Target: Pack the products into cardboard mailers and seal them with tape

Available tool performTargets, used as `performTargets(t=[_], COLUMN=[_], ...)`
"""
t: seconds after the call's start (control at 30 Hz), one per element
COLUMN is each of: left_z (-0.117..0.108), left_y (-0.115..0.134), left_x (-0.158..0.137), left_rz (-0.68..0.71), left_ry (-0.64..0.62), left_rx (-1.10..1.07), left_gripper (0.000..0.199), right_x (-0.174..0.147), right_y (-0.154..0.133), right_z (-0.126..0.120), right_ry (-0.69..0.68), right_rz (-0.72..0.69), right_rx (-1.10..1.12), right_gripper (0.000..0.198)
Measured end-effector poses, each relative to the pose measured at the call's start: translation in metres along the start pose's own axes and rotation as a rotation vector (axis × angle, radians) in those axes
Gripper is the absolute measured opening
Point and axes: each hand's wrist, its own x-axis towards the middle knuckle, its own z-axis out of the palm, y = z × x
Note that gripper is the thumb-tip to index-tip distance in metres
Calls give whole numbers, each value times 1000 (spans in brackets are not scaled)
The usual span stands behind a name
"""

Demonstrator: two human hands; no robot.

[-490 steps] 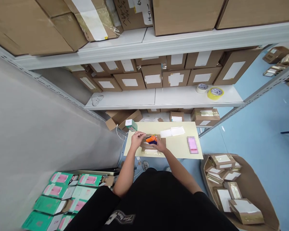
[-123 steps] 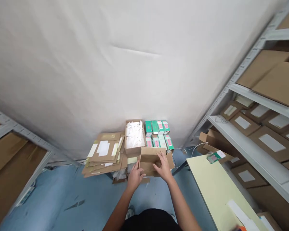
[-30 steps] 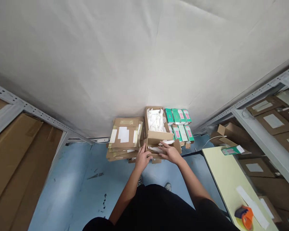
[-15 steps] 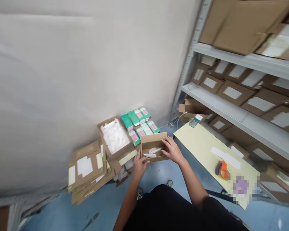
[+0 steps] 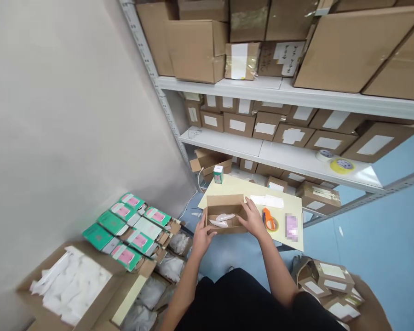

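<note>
The person's left hand [image 5: 202,237] gripped an open brown carton [image 5: 225,201] at its left end, thumb along the near edge. The right hand [image 5: 254,219] grasped the same carton at its right end, fingers hooked over the rim. Two slim white packets [image 5: 219,224] lay on the carton's bottom, side by side. The carton was over the near left edge of the table [image 5: 237,185]; whether it touched the tabletop could not be told.

Just beyond the right hand, an orange-handled tape dispenser [image 5: 269,220] rested on the table, with white paper strips [image 5: 267,201] behind it and a pixelated pink item [image 5: 291,227] farther right. A green-and-white box [image 5: 218,174] stood upright at the table's far left corner.

To the left, green boxes with pink panels [image 5: 112,222] lay in rows, near a large carton full of white packets [image 5: 72,286]. Behind the table, a metal shelf [image 5: 234,142] bore labelled cartons [image 5: 237,124] and two tape rolls [image 5: 342,165]. At lower right, a big container [image 5: 370,299] held taped parcels [image 5: 332,271].
</note>
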Motion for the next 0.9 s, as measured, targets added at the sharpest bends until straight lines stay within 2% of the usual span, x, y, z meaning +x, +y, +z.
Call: performTargets(t=[0.2,0.37,0.47,0.67,0.77,0.9], left_z=[28,50,58,74,88,100], left_y=[2,-10,-20,-48,-63,-80], left_x=[55,118,164,251,277,293], left_rz=[78,116,150,201,184,173], left_ry=[-125,-219,-276,-355,-432,-520], left_rx=[14,-56,-96,-88,-53,-51], left_gripper=[15,16,17,18,21,35], right_x=[0,21,47,119,152,185], right_y=[40,58,58,40,34,36], right_z=[-5,1,7,18,27,54], right_ry=[65,89,77,41,28,53], right_rz=[133,261,353,376,394,411], right_rx=[-4,-38,-98,-117,-81,71], right_gripper=[68,69,71,72,74,74])
